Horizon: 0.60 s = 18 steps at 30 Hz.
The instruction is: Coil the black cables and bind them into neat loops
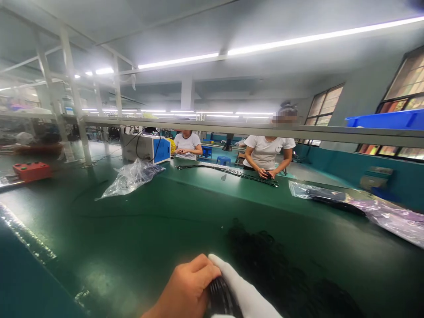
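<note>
At the bottom centre, my bare left hand (pixel 188 285) is closed around a bundle of thin black strands (pixel 221 293), which look like cables. My right hand (pixel 247 289), in a white glove, presses against the bundle from the other side, its fingertips meeting those of my left hand. The lower end of the bundle runs out of the picture. Just beyond and to the right of my right hand, a loose, blurred heap of black looped pieces (pixel 268 251) lies on the green table (pixel 149 238).
A clear plastic bag (pixel 130 179) lies beside a blue-and-white machine (pixel 149 148). Long black cables (pixel 228 170) stretch along the far side, where a co-worker (pixel 268 154) handles something dark. Bagged items (pixel 347 203) lie at right; a red control box (pixel 32 171) stands left. An overhead rail (pixel 212 126) crosses the view.
</note>
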Available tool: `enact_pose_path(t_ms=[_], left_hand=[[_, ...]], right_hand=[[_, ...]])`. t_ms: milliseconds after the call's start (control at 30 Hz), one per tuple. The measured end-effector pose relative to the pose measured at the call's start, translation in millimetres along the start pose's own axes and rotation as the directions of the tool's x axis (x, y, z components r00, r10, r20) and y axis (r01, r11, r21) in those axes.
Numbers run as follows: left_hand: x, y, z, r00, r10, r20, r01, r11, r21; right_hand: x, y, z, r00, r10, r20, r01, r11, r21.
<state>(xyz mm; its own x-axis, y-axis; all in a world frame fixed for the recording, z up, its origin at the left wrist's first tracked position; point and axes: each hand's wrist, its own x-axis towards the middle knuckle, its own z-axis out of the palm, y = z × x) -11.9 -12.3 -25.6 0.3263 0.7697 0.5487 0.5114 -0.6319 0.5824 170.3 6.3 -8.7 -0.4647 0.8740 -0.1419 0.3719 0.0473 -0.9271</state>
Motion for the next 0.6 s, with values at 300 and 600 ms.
enact_pose_path(t_ms=[300, 600], left_hand=[[-2.9, 0.3, -7.3, 0.981, -0.176, 0.082, 0.177, 0.984, -0.002], [-2.1, -10.5, -0.8, 0.84, -0.533, 0.1, 0.536, 0.787, -0.307]], right_hand=[[20.2, -15.5, 16.4, 0.968, -0.127, 0.216, 0.077, 0.972, 0.224], [27.2, 11.8, 27.3, 0.844, -0.23, 0.485, -0.229, 0.663, 0.713]])
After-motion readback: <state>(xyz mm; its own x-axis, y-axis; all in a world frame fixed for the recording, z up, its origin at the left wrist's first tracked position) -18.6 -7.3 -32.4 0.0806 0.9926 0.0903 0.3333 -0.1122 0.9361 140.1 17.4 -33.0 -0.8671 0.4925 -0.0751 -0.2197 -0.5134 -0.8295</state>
